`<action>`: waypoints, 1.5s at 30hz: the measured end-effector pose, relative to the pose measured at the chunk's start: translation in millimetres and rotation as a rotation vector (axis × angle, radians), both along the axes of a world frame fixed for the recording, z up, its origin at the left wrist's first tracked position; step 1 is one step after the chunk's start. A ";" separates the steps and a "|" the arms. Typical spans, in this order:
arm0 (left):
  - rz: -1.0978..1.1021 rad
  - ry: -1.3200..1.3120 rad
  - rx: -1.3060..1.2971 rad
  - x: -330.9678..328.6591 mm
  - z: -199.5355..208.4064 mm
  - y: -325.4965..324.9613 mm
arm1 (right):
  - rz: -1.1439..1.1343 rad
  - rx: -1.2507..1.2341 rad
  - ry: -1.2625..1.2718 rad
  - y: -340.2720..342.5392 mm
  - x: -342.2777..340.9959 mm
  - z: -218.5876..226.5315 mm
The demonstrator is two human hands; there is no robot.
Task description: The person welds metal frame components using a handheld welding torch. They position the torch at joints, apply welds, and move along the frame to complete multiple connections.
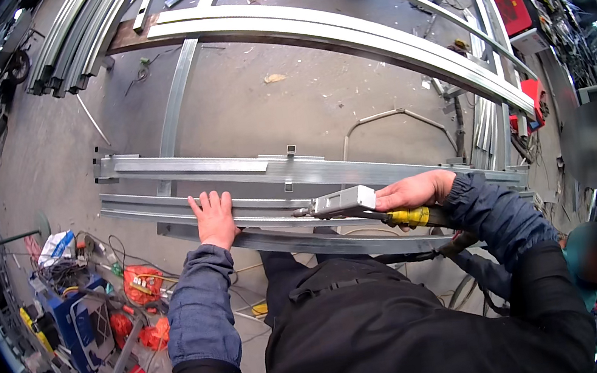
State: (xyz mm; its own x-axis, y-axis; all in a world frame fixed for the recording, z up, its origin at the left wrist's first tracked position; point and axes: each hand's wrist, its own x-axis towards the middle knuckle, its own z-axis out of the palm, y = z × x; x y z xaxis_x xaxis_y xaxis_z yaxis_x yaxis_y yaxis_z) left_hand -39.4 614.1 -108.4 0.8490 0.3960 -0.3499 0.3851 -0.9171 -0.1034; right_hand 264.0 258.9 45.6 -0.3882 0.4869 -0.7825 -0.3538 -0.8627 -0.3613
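Observation:
My left hand point(216, 219) lies on a long silvery metal channel point(137, 202), its fingers stretched out over the top. My right hand point(415, 192) is wrapped round a welding gun point(342, 201) with a grey box-shaped body. The gun's narrow nozzle points left, low over the channel, to the right of my left hand; whether it touches the metal I cannot tell. Yellow banding point(408, 217) shows on the gun's handle below my right hand. Just beyond lies another metal bar point(193, 166), with a short square tube point(291, 150) standing across it.
Long metal profiles point(338, 34) span the far side, and a crossbar point(177, 96) links them to the near ones. Stacked profiles point(68, 43) sit far left. A blue machine point(85, 327), red bags and cables crowd the near left. Another person point(587, 260) is close at the right.

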 end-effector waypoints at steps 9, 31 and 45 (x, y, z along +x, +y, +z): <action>0.008 0.024 0.037 8.0 -9.0 -7.4 | 0.001 -0.070 0.215 26.6 49.4 -74.3; 0.001 -0.098 0.012 4.8 -22.4 -6.8 | 0.091 -0.078 0.209 27.9 58.0 -92.5; -0.001 -0.042 -0.008 7.8 -14.0 -5.6 | 0.119 -0.049 0.194 24.7 58.9 -93.6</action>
